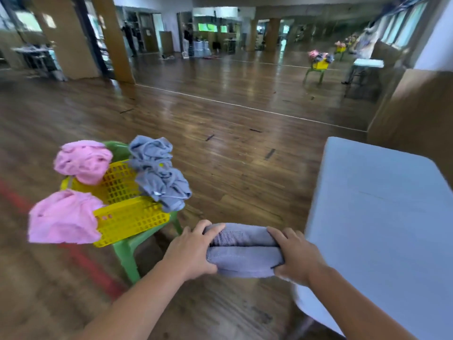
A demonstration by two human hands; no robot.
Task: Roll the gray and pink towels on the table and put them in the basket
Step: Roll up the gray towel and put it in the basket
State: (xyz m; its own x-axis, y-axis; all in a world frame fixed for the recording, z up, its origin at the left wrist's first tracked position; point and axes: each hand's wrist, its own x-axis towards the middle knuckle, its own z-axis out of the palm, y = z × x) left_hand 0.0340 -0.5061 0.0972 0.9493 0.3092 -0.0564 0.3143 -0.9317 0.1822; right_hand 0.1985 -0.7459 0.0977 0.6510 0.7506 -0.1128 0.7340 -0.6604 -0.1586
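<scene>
Between both hands (245, 251), rolled gray towel (244, 251), gripped at each end

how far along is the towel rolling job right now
Done: one gray towel is rolled. In hand: the left hand and right hand grip its ends, holding it in the air between the table and the yellow basket. Left: it is not yet in the basket, and two pink towels and crumpled gray towels draped over the basket's rim look unrolled.
</scene>
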